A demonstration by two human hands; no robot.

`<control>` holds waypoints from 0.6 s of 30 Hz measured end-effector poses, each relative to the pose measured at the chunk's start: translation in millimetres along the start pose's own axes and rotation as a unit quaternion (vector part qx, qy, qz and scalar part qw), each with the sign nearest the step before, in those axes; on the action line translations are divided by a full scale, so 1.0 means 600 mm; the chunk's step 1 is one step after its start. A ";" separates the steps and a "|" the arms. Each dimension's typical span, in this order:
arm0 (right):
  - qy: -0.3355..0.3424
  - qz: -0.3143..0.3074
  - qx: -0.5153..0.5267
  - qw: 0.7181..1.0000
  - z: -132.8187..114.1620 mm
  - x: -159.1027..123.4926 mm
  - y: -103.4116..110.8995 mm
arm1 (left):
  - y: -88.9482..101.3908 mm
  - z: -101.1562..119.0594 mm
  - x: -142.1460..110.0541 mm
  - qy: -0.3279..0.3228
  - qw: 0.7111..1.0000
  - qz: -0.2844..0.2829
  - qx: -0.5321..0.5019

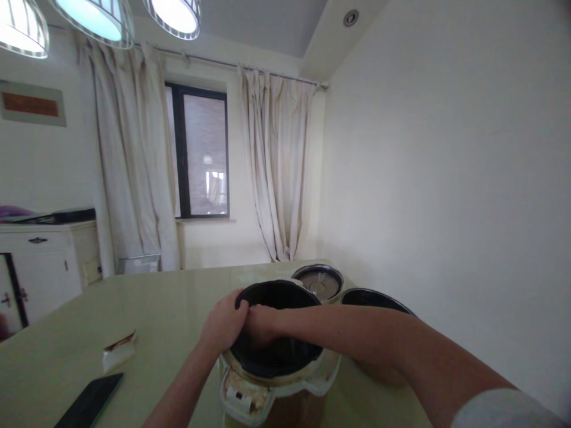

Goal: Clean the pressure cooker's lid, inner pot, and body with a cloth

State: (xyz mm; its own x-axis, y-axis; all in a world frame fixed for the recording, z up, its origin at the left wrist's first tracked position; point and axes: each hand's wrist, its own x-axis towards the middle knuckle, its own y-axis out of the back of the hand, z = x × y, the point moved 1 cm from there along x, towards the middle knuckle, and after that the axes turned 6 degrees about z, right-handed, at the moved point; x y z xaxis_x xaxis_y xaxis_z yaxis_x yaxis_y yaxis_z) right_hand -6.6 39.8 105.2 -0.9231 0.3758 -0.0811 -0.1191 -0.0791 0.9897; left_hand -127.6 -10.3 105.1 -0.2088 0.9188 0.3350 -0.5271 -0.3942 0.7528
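Observation:
An electric pressure cooker (285, 389) stands right in front of me, lid off, its dark round opening facing up. Brownish stains mark the pale housing around its latch. My left hand (225, 321) grips the cooker's black rim on the left side, with the thumb at the inner edge. Reaching across from the right, my right hand (262, 324) is down inside the opening, close to the left wall. Its fingers are hidden in the dark interior, so whether they hold anything does not show.
Behind the cooker lies a round lid (319, 284). A dark-lined pot (377, 298) stands to the right, partly covered by my forearm. On the pale green table (178, 297), a small white packet (119, 353) and a flat black phone-like object (90, 399) lie at left. A wall borders the right.

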 end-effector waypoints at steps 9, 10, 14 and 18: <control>0.006 -0.203 -0.101 0.974 0.039 -0.100 -0.006 | -0.001 0.000 0.000 -0.011 1.000 0.007 0.013; 0.011 -0.165 -0.145 0.975 0.046 -0.093 -0.004 | 0.000 0.003 -0.001 -0.012 1.000 0.005 0.018; 0.067 -0.046 -0.181 0.980 0.051 -0.032 -0.002 | 0.006 0.013 -0.004 -0.009 1.000 0.000 0.022; 0.077 0.011 -0.160 0.984 0.020 0.008 -0.019 | 0.004 0.010 -0.004 -0.002 1.000 0.002 0.021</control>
State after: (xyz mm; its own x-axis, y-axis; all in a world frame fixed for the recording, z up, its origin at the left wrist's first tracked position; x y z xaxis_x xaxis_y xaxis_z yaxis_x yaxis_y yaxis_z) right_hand -5.4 53.4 95.2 -0.9685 0.2277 -0.1012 -0.1845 -0.3823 0.9054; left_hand -123.0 -13.6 109.3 -0.2067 0.9171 0.3408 -0.4907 -0.3985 0.7748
